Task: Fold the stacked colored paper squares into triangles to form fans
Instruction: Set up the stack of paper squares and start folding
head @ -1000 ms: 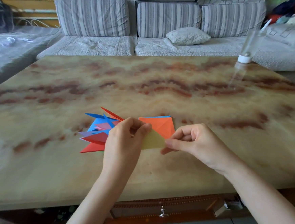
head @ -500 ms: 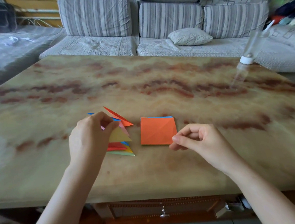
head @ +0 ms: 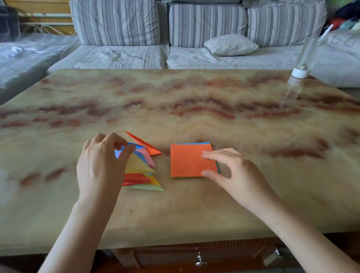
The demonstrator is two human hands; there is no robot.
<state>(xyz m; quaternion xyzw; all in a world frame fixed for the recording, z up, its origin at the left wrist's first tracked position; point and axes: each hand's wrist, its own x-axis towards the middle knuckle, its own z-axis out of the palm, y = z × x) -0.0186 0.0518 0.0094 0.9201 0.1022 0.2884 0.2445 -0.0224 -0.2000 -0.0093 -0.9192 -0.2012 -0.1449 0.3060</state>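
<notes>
My free room: bare tabletop (head: 193,96), far side.
Far R: bottle (head: 300,73); slim gap btw triangle pile (head: 139,164) & square stack (head: 187,159).

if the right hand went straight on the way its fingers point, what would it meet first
The orange stack: the right hand points left at it, fingertips over its right edge. Whether they touch is unclear. The triangles lie beyond.

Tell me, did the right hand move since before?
Yes. The right hand has reached forward and left over the right edge of the orange paper stack, which stayed put; before, it was curled beside the stack's near right corner.
</notes>
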